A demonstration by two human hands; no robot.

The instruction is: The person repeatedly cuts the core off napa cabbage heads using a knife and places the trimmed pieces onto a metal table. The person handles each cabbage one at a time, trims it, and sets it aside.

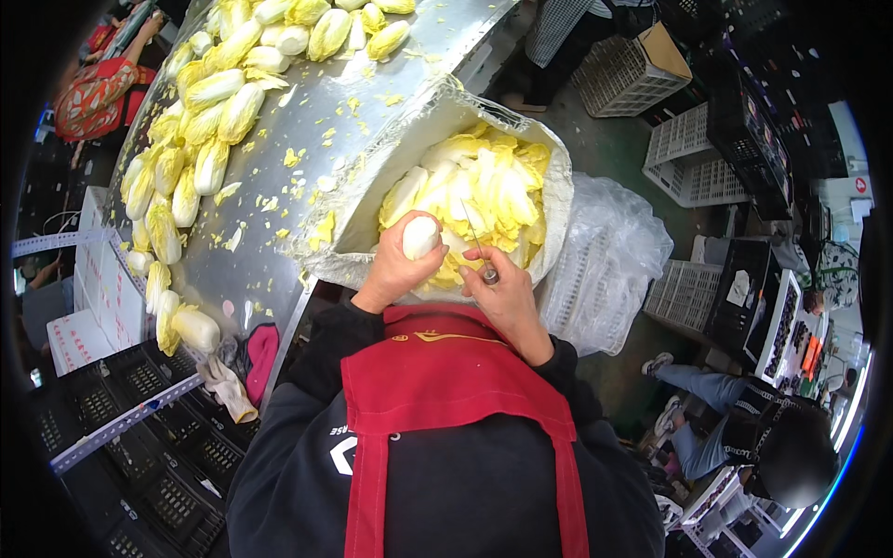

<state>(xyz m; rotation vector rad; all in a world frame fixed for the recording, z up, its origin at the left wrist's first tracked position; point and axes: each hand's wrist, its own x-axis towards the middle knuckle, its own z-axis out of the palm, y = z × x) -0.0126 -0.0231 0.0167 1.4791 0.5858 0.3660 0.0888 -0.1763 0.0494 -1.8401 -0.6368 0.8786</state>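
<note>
My left hand (403,261) grips a napa cabbage (421,238), its pale base turned up toward me. Just to the right, my right hand (504,289) is closed around the handle of a knife (491,276), whose thin blade points away from me. Both hands are over the near side of a white woven sack (558,160), spread wide at its mouth. Inside the sack lies a heap of yellow and white cabbage leaves (481,185). On the metal table (279,153) at the left rests a long pile of napa cabbages (223,97), with leaf scraps scattered beside it.
White work gloves (227,387) and a pink cloth (262,359) lie at the table's near corner. Black crates (139,446) stand at lower left. Right of the sack sits a plastic-wrapped stack (600,272). Plastic crates (628,73) and a person (753,425) are farther right.
</note>
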